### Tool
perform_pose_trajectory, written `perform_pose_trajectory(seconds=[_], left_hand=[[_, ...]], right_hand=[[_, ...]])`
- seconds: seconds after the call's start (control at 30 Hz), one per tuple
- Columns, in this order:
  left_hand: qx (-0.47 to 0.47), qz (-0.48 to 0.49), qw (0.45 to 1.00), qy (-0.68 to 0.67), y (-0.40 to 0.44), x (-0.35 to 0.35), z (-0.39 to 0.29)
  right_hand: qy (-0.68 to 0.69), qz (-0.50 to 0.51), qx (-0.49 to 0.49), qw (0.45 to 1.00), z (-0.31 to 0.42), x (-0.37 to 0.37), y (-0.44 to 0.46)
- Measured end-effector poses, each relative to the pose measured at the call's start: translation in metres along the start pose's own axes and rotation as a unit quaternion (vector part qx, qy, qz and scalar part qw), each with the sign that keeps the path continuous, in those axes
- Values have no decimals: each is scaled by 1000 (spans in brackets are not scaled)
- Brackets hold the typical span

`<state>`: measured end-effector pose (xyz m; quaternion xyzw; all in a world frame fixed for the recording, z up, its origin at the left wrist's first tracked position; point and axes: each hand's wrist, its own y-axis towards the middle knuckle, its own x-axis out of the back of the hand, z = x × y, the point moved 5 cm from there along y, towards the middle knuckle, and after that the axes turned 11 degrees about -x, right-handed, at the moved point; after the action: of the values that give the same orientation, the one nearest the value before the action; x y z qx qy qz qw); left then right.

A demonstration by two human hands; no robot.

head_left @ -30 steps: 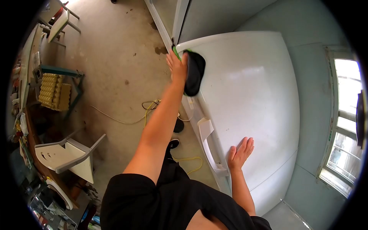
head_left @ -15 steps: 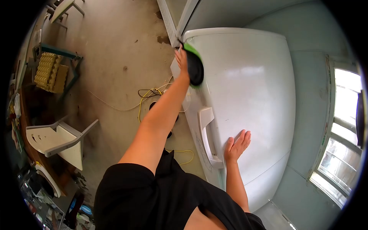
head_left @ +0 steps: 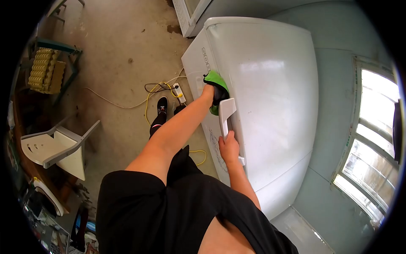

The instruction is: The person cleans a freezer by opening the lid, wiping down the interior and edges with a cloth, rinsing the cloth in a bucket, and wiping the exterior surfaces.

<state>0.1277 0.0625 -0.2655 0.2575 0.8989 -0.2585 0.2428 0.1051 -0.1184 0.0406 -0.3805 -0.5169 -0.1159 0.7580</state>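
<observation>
A green and black cloth (head_left: 218,80) lies over and around my left hand (head_left: 209,90), which holds it against the edge of a large white appliance (head_left: 270,97), near the upper end of its handle (head_left: 227,108). The cloth hides most of the left fingers. Lower down, my right hand (head_left: 229,147) is closed round the same white handle, its fingers wrapped over the grip. Printed lettering shows on the appliance's side face, beyond the cloth.
Yellow and black cables run to a white power strip (head_left: 179,93) on the floor, near my shoe (head_left: 162,105). A pale chair (head_left: 63,148) and stacked egg trays (head_left: 43,70) stand at the left. A window (head_left: 368,135) is at the right.
My left hand and the cloth have moved down along the appliance's edge toward the handle. My right hand has left the flat white surface and taken hold of the handle. The view has shifted.
</observation>
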Motion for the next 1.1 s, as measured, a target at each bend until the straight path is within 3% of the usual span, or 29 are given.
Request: perform_pose_trajectory(seconds=[0.03, 0.13, 0.2, 0.27, 0.33, 0.37, 0.5, 0.57, 0.67, 0.83, 1.03, 1.1], left_hand=[[63, -96, 929, -351, -4, -1, 3], [92, -94, 965, -225, -31, -2, -32], [144, -221, 905, -333, -87, -17, -116], [147, -230, 907, -319, -89, -8, -108], [66, -181, 938, -287, -95, -19, -130], [138, -208, 917, -312, -96, -18, -126], [121, -193, 905, -358, -101, -16, -120], [144, -121, 895, -404, -102, -11, -109], [158, -123, 880, -430, -135, -16, -139], [90, -74, 851, -512, -151, 3, -124], [64, -156, 839, -517, -181, 16, -148], [43, -102, 844, -525, -177, 23, -145]], right_hand=[[25, 33, -14, 999, -7, -2, 7], [45, 60, -29, 997, -9, 0, 12], [38, 62, -26, 997, -8, -1, 11], [48, 53, -55, 996, -13, -5, 13], [47, 61, -47, 996, -14, -5, 14], [50, 61, -40, 996, -12, -3, 14], [24, 73, -54, 996, -11, 12, 5], [59, 65, -4, 996, -6, 22, 2], [74, 86, -16, 993, 2, 33, -3], [67, 99, -16, 993, 0, 31, -2], [106, 124, -87, 983, -13, 48, -8], [106, 121, -80, 984, -15, 52, -8]])
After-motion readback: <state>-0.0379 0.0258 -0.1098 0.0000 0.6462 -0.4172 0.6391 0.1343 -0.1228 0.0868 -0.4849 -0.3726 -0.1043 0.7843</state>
